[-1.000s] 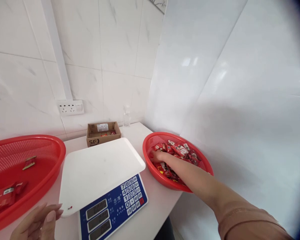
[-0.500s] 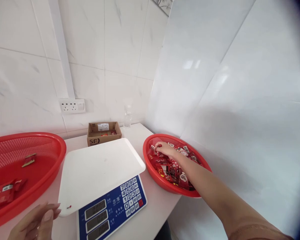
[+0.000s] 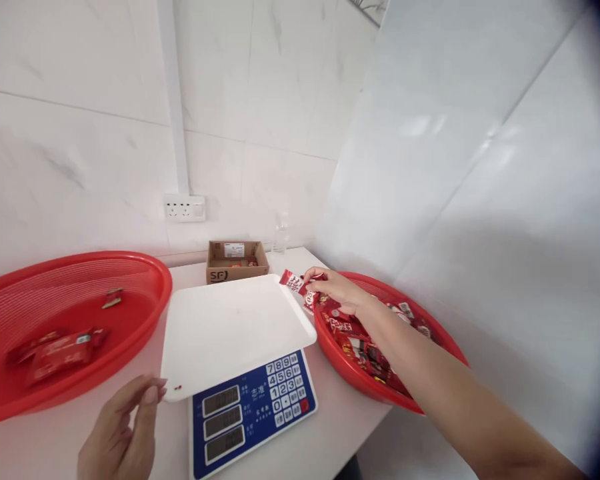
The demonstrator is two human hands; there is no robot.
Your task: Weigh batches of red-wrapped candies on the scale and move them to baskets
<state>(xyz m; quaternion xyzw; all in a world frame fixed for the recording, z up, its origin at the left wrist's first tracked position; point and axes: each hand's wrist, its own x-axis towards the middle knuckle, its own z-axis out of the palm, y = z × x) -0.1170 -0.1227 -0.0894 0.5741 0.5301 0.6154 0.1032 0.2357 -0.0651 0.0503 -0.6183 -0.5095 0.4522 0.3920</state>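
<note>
My right hand (image 3: 341,291) grips small red-and-white snack packets (image 3: 293,283) at the left rim of the right red basket (image 3: 343,370). One packet sticks out past the fingers over the tray's far right corner; how many are held I cannot tell. Several more red packets (image 3: 341,327) lie in that basket, partly under my forearm. Close to the near left corner of the scale's white tray (image 3: 235,327), my left hand (image 3: 125,427) has thumb and forefinger pinched together, with nothing visible between them. Nothing lies on the tray. Below it, the blue keypad panel (image 3: 257,390) faces me.
A larger red basket (image 3: 163,287) on the left holds a few red packets (image 3: 63,357) and one small packet (image 3: 113,298). Behind the scale stand an open cardboard box (image 3: 237,272) and a clear plastic cup or bottle (image 3: 280,239). Walls border the table behind and right.
My right hand has come up from inside the right basket to its left rim, with snack packets in its fingers. The view has turned left. My left hand stays by the tray's corner.
</note>
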